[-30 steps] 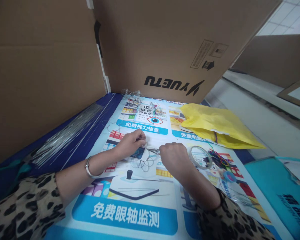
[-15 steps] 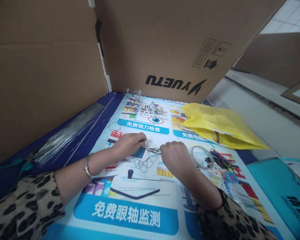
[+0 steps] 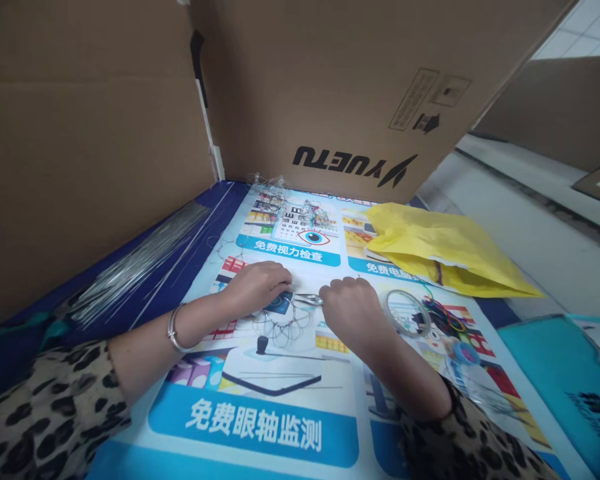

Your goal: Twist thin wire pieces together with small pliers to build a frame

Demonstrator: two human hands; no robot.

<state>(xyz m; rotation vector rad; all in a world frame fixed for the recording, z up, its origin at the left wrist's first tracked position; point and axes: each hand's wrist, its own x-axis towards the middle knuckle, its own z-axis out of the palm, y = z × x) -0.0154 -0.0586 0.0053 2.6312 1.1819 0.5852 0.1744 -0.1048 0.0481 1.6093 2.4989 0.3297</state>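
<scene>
My right hand [image 3: 353, 313] is closed around the handles of a pair of pliers [image 3: 309, 299], whose metal jaws point left. The jaw tips reach close to the fingertips of my left hand [image 3: 263, 287], which are pinched on a thin looped wire piece [image 3: 286, 331]. Its petal-like loops hang below the fingers over the printed sheet. Whether the jaws touch the wire I cannot tell. Straight thin wires [image 3: 295, 372] lie on the sheet nearer to me.
Cardboard panels [image 3: 260, 87] stand behind and left. A wire bundle [image 3: 140, 260] lies on the left. Tangled wire pieces [image 3: 307, 213] sit at the back. Rightward are a yellow bag [image 3: 440, 240], a round clear dish [image 3: 407, 313], coloured cords [image 3: 447, 317] and a teal pouch [image 3: 545, 360].
The camera view has shifted slightly. Both hands keep nearly the same pose, with the pliers still beside the left fingertips and the wire loops slightly turned.
</scene>
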